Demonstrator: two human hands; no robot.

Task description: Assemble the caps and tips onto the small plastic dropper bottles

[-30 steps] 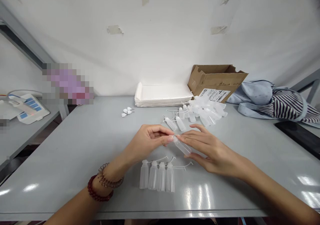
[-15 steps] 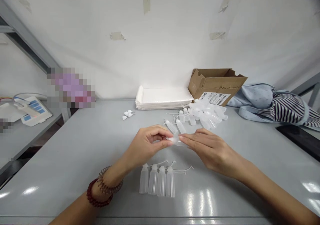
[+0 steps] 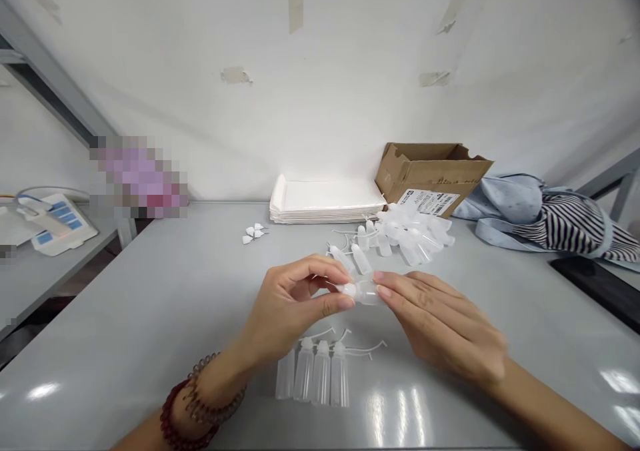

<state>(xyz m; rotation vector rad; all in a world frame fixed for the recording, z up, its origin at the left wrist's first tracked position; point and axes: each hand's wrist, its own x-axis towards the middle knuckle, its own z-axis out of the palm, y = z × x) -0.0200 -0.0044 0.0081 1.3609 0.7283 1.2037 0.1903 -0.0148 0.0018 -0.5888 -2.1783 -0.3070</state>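
Observation:
Between both hands a small translucent squeeze bottle point(image 3: 369, 293) lies roughly sideways above the table. My left hand point(image 3: 305, 297) pinches the white cap point(image 3: 349, 290) at its neck end between thumb and fingers. The bottle's body end is gripped by my right hand point(image 3: 443, 317), fingertips closed on it. Nearer to me, a row of clear bottles point(image 3: 321, 374) with thin bent spouts lies side by side; my left hand partly covers the leftmost one. Just beyond my hands are two capped bottles point(image 3: 361, 259), and farther off a pile of clear bottles point(image 3: 413, 234).
Several white needle-tipped caps point(image 3: 256, 231) lie at the back left. White padded envelopes point(image 3: 325, 201) are stacked by the wall, beside an open cardboard box point(image 3: 433, 174). On the right are a light-blue and striped fabric bag point(image 3: 570, 217) and a black phone-like object point(image 3: 600, 291).
Both hands have come slightly nearer and to the right with the bottle. More of its body and white cap now shows between my fingers.

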